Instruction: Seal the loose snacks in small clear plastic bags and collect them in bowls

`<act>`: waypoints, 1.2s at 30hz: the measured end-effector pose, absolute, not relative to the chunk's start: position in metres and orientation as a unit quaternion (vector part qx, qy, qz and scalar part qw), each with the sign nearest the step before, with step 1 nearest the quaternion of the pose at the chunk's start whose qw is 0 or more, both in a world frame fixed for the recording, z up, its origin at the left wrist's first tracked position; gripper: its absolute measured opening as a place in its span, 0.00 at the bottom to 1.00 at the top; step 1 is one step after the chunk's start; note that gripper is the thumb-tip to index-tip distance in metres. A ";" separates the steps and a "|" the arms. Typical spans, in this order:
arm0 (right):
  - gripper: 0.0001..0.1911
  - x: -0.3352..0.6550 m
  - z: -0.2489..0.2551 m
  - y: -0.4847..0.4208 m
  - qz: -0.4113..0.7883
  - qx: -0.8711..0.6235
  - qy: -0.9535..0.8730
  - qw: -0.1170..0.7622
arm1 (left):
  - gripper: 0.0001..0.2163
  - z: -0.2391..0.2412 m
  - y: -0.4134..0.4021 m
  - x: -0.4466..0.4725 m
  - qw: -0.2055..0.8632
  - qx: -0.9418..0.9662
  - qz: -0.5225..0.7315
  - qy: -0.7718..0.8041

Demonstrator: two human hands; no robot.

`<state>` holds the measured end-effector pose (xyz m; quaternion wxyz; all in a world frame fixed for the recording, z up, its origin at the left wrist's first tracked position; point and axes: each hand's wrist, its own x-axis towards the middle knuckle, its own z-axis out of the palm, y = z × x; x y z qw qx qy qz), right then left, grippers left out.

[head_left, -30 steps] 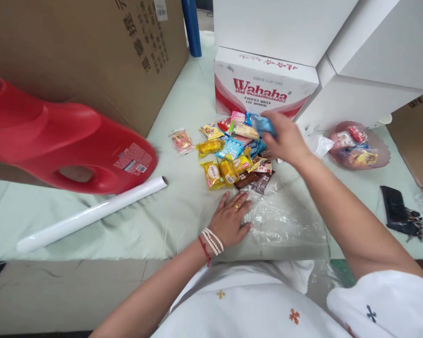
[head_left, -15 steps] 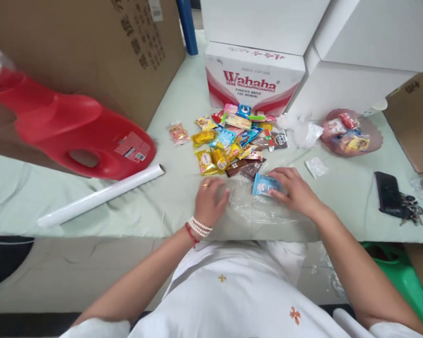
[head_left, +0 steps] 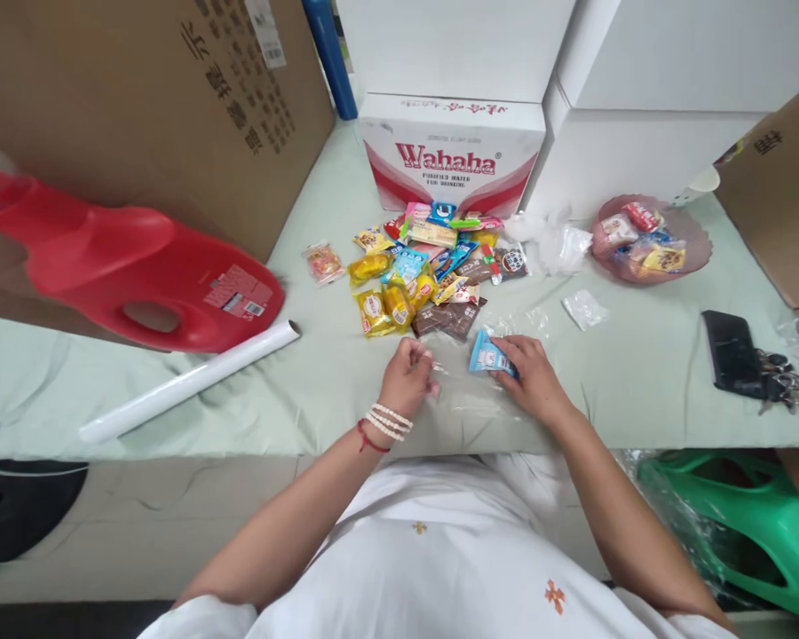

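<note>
My right hand point(head_left: 528, 374) grips a blue snack packet point(head_left: 485, 353) over a clear plastic bag point(head_left: 462, 393) that lies flat near the table's front edge. At the bag's left side my left hand point(head_left: 409, 376) is closed in a pinch on the thin plastic. Just beyond both hands lies a heap of wrapped snacks: yellow packets point(head_left: 374, 312), brown packets point(head_left: 449, 318), a light blue packet point(head_left: 409, 264) and others. Apart from the heap, to the left, is a small clear packet point(head_left: 323, 264) with pinkish contents.
At left are a red jug point(head_left: 133, 257), a white roll point(head_left: 193, 382) and a big cardboard box point(head_left: 173, 115). A Wahaba-lettered carton point(head_left: 449, 164) stands behind the snacks. To the right are a pink bowl point(head_left: 696, 253) of snacks, a crumpled wrapper point(head_left: 584, 309), a black phone-like case point(head_left: 731, 351) and keys point(head_left: 784, 382).
My left hand has moved slightly right and its fingers have closed on the bag's edge. My right hand keeps the blue packet, now shifted a little left and tilted. The view has shifted slightly.
</note>
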<state>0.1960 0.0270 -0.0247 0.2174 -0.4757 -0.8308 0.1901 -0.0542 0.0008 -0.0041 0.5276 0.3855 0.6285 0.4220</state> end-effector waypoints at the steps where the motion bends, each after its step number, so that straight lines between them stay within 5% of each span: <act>1: 0.27 0.199 -0.025 0.026 0.194 -0.478 -0.829 0.218 | 0.12 -0.007 0.000 -0.060 0.519 0.381 0.415 0.643; 9: 0.27 0.200 0.008 0.023 0.183 -0.452 -0.834 0.258 | 0.22 -0.016 -0.023 -0.093 0.201 0.526 0.340 0.753; 14: 0.26 0.175 0.010 0.018 0.165 -0.440 -0.863 0.186 | 0.16 -0.002 -0.038 -0.089 -0.051 0.712 0.352 0.605; 19: 0.28 0.185 0.004 -0.005 0.188 -0.440 -0.854 0.204 | 0.23 -0.009 -0.050 -0.106 0.116 0.895 0.253 0.349; 23: 0.34 0.217 0.002 -0.043 0.212 -0.397 -0.856 0.255 | 0.25 -0.027 -0.062 -0.126 0.179 0.884 0.222 0.371; 27: 0.16 0.231 -0.012 -0.067 0.193 -0.397 -0.862 0.248 | 0.07 -0.025 -0.054 -0.135 0.233 0.863 0.231 0.383; 32: 0.09 0.233 0.003 -0.036 0.281 -0.435 -0.808 0.279 | 0.10 0.000 -0.009 -0.134 0.314 0.818 0.225 0.427; 36: 0.13 0.235 0.023 0.017 0.285 -0.524 -0.783 0.177 | 0.09 0.005 0.033 -0.114 0.208 0.766 0.198 0.575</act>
